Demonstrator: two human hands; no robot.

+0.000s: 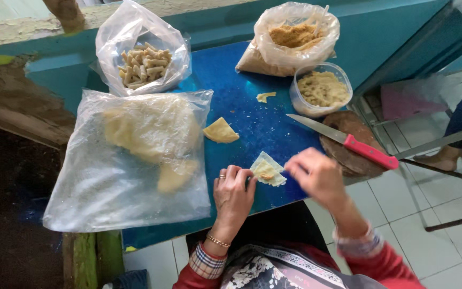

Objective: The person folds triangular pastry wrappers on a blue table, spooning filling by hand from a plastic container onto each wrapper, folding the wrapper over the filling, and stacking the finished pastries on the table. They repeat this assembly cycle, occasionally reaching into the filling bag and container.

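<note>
A pale square dough wrapper (267, 171) with a dab of filling lies on the blue table (241, 101) near its front edge. My left hand (233, 194) rests beside the wrapper's left edge, fingers curled and touching it. My right hand (316, 176) is at the wrapper's right, fingers pinched close together just above its corner; whether it holds anything is unclear. A folded yellow wrapper (221, 131) lies further back, and a small scrap of dough (266, 96) beyond it.
A large plastic bag of dough sheets (135, 160) covers the left. A bag of rolled pieces (144, 64) sits behind it, and a bag of crumbs (295, 40) at the back right. A tub of filling (323, 90) and a red-handled knife (348, 142) on a round wooden board (356, 160) stand at the right.
</note>
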